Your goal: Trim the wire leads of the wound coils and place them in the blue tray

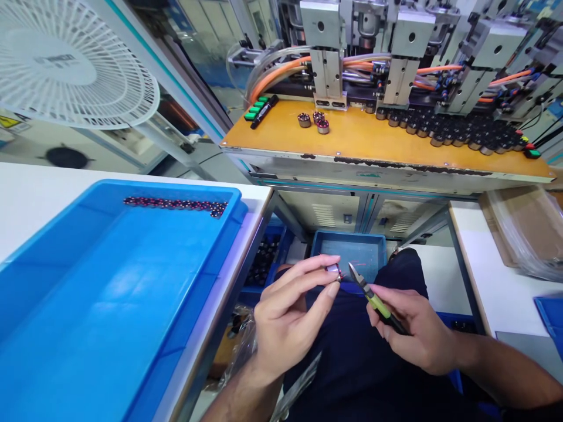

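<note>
Between the thumb and fingers of my left hand [292,310] is a small round wound motor core [333,269] with reddish wire on it, partly covered by the fingertips. My right hand [416,328] is wrapped round the green and black handles of a pair of cutting pliers [377,305]. The plier jaws point up and left, a short gap away from the core. Both hands are above my lap. Below and beyond them lies a blue tray [321,240] with a few thin reddish wire scraps in it.
At left, a large blue bin [176,305] holds a row of similar cores [176,204] along its far wall. Ahead, an orange-topped machine bench [272,138] carries three cores [323,126], a black marker [264,111] and many dark parts [457,126]. A white fan [74,64] stands upper left.
</note>
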Available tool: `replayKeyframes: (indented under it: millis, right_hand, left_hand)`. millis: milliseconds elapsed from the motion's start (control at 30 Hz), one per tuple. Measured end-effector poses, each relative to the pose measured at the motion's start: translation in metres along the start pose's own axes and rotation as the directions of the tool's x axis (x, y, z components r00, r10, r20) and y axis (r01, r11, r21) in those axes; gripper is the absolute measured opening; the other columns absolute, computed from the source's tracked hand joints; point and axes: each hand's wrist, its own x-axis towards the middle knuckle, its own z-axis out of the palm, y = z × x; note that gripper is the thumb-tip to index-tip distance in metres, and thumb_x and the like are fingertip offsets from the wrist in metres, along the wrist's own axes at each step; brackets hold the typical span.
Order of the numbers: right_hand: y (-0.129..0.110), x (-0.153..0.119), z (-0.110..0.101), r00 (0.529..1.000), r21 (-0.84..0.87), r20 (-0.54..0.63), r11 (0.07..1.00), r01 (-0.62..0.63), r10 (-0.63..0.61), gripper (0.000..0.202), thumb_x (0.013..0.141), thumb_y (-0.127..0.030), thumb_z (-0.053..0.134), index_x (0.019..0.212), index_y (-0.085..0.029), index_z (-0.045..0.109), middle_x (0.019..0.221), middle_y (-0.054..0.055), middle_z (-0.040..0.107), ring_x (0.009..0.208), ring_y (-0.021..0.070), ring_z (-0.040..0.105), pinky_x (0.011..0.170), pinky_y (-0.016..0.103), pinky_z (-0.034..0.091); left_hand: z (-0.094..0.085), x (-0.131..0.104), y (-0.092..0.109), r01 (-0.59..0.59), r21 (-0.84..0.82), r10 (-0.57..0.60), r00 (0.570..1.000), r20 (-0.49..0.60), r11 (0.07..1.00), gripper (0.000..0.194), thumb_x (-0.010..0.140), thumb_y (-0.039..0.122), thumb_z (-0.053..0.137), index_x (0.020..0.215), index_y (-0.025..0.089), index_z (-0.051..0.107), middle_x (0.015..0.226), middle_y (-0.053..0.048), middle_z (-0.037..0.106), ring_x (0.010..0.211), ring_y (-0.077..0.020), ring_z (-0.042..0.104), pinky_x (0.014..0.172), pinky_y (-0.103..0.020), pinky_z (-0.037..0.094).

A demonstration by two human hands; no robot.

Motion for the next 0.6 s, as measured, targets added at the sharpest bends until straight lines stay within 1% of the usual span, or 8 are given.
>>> replayKeyframes:
  millis: [100, 167, 233, 300, 367, 400, 500, 600]
  right_hand:
    - [-0.001, -0.001, 0.000, 0.995, 0.113, -0.002, 0.988, -0.102, 0.103, 0.042, 0.087, -0.016, 0.054, 0.129, -0.018, 0.057, 0.081, 0.002, 0.052, 0.069, 0.0111, 0.048, 0.065, 0.025, 0.045]
    - [-0.002, -0.002, -0.001, 0.993, 0.169, -0.007, 0.979, -0.118, 0.121, 0.045, 0.086, -0.019, 0.058, 0.131, -0.019, 0.055, 0.084, 0.002, 0.053, 0.072, 0.0117, 0.050, 0.068, 0.026, 0.046]
    - [-0.004, -0.003, -0.003, 0.990, 0.182, -0.013, 0.974, -0.134, 0.139, 0.044, 0.088, -0.022, 0.059, 0.131, -0.021, 0.056, 0.085, 0.003, 0.054, 0.073, 0.0121, 0.051, 0.069, 0.027, 0.047]
    - [-0.006, -0.006, -0.007, 0.989, 0.169, -0.023, 0.976, -0.140, 0.146, 0.043, 0.089, -0.026, 0.059, 0.131, -0.021, 0.056, 0.086, 0.003, 0.054, 0.073, 0.0122, 0.051, 0.069, 0.027, 0.047]
    - [-0.006, -0.009, -0.010, 0.991, 0.158, -0.027, 0.980, -0.123, 0.129, 0.045, 0.091, -0.027, 0.058, 0.134, -0.021, 0.054, 0.087, 0.004, 0.055, 0.073, 0.0120, 0.051, 0.069, 0.027, 0.048]
    - [-0.007, -0.012, -0.012, 0.994, 0.159, -0.027, 0.982, -0.104, 0.109, 0.046, 0.091, -0.025, 0.058, 0.137, -0.023, 0.052, 0.089, 0.004, 0.055, 0.074, 0.0118, 0.052, 0.070, 0.027, 0.048]
    - [-0.009, -0.019, -0.015, 0.999, 0.184, -0.008, 0.982, -0.032, 0.034, 0.056, 0.091, -0.015, 0.055, 0.143, -0.031, 0.044, 0.095, 0.004, 0.056, 0.077, 0.0108, 0.054, 0.074, 0.027, 0.050]
    - [-0.014, -0.024, -0.015, 0.999, 0.209, 0.031, 0.978, 0.011, -0.017, 0.067, 0.089, -0.006, 0.052, 0.145, -0.040, 0.038, 0.100, 0.003, 0.056, 0.080, 0.0101, 0.055, 0.076, 0.027, 0.050]
  left_hand:
    - [0.001, 0.000, -0.003, -0.028, 0.023, 0.028, 1.000, 0.005, 0.999, 0.019, 0.081, 0.006, 0.067, 0.094, 0.019, 0.071, 0.106, -0.009, 0.072, 0.089, -0.0186, 0.072, 0.076, -0.031, 0.062]
    - [0.000, -0.001, -0.007, -0.104, 0.048, 0.103, 0.995, 0.003, 0.993, 0.019, 0.080, 0.005, 0.067, 0.093, 0.019, 0.069, 0.108, -0.009, 0.068, 0.085, -0.0167, 0.071, 0.074, -0.030, 0.063]
    - [-0.001, -0.003, -0.013, -0.184, 0.050, 0.185, 0.982, -0.022, 0.982, 0.028, 0.076, 0.001, 0.070, 0.096, 0.020, 0.066, 0.112, -0.007, 0.063, 0.085, -0.0145, 0.070, 0.074, -0.029, 0.063]
    - [-0.002, -0.004, -0.018, -0.228, 0.021, 0.229, 0.972, -0.052, 0.973, 0.043, 0.072, -0.002, 0.073, 0.105, 0.023, 0.061, 0.113, -0.005, 0.060, 0.088, -0.0145, 0.070, 0.073, -0.029, 0.064]
    - [-0.003, -0.004, -0.021, -0.248, 0.029, 0.250, 0.967, -0.052, 0.968, 0.058, 0.070, -0.001, 0.075, 0.118, 0.026, 0.056, 0.112, -0.005, 0.060, 0.090, -0.0164, 0.070, 0.073, -0.031, 0.065]
    - [-0.004, -0.004, -0.021, -0.261, 0.067, 0.263, 0.964, -0.040, 0.963, 0.061, 0.071, 0.001, 0.076, 0.122, 0.026, 0.055, 0.110, -0.005, 0.061, 0.091, -0.0175, 0.070, 0.074, -0.032, 0.065]
    - [-0.004, -0.003, -0.019, -0.295, 0.217, 0.301, 0.954, 0.006, 0.931, 0.059, 0.072, 0.002, 0.076, 0.123, 0.025, 0.059, 0.109, -0.006, 0.064, 0.093, -0.0188, 0.069, 0.078, -0.033, 0.063]
    - [-0.003, -0.002, -0.015, -0.326, 0.258, 0.329, 0.944, 0.033, 0.909, 0.054, 0.072, 0.001, 0.075, 0.118, 0.024, 0.064, 0.111, -0.006, 0.065, 0.091, -0.0181, 0.070, 0.079, -0.031, 0.063]
